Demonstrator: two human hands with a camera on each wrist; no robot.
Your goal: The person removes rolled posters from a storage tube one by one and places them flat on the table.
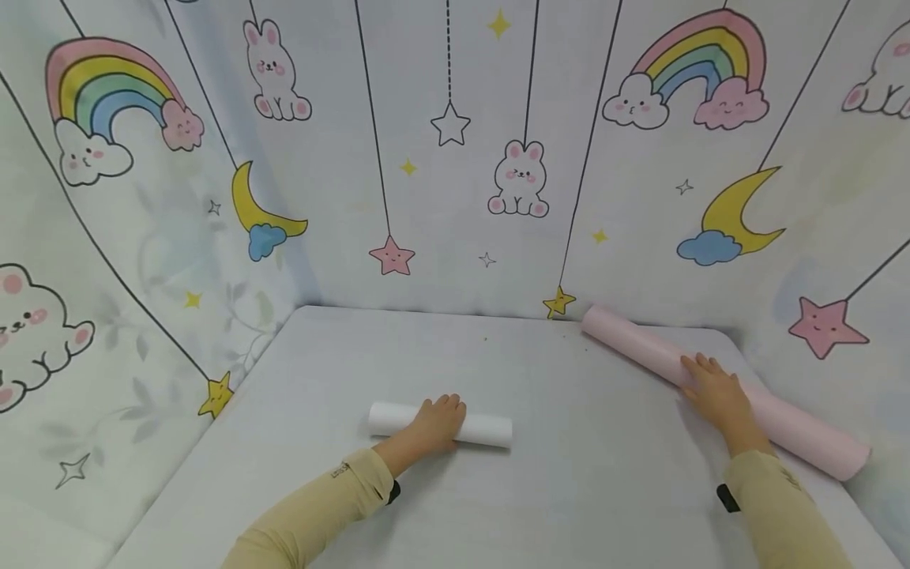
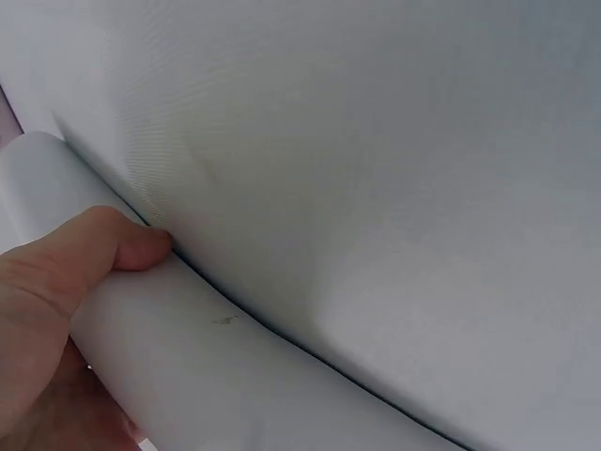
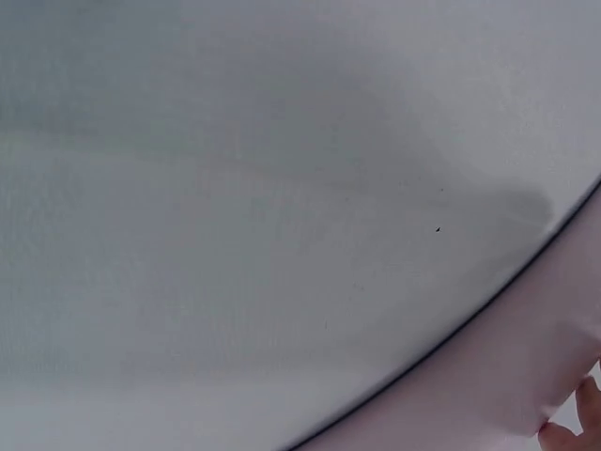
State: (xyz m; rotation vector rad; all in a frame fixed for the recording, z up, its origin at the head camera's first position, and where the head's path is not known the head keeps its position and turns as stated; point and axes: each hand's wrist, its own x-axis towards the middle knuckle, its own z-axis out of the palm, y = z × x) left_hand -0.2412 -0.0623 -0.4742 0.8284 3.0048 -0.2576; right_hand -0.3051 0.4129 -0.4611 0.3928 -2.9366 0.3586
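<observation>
In the head view a short white roll of smooth sheet lies crosswise on the white tabletop. My left hand grips it right of its middle. The left wrist view shows the thumb pressed along one side of that white roll and fingers curled below, partly hidden. A longer, thicker pink roll lies slantwise along the table's right side. My right hand holds it near the middle, fingers over its top. Fingertips show at the edge of the pink roll in the right wrist view.
Fabric walls printed with rabbits, rainbows, moons and stars stand behind the table and at both sides. The pink roll's far end lies at the back edge, close to the wall. A few small specks mark the tabletop near it.
</observation>
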